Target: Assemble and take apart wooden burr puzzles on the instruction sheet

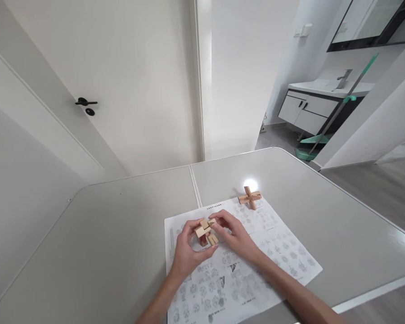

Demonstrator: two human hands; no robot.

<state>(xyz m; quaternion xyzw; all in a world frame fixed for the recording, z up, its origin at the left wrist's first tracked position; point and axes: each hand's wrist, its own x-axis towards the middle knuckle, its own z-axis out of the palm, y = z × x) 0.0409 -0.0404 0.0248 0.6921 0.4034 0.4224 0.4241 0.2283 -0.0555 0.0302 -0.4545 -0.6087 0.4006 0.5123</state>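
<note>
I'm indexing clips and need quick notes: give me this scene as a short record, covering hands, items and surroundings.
Left hand: grips the blocks from the left, thumb at the near side
Right hand: thumb and fingers on the blocks' right side
Blocks: light wood, fitted together, held above the sheet
Sheet: white, printed with small figures, lying on the table
Cross: wooden, at the sheet's far right corner
Background: door, vanity

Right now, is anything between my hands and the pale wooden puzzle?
Nothing visible: your left hand and right hand both hold the pale wooden puzzle. The wooden cross sits beyond them, out of the way.
</note>
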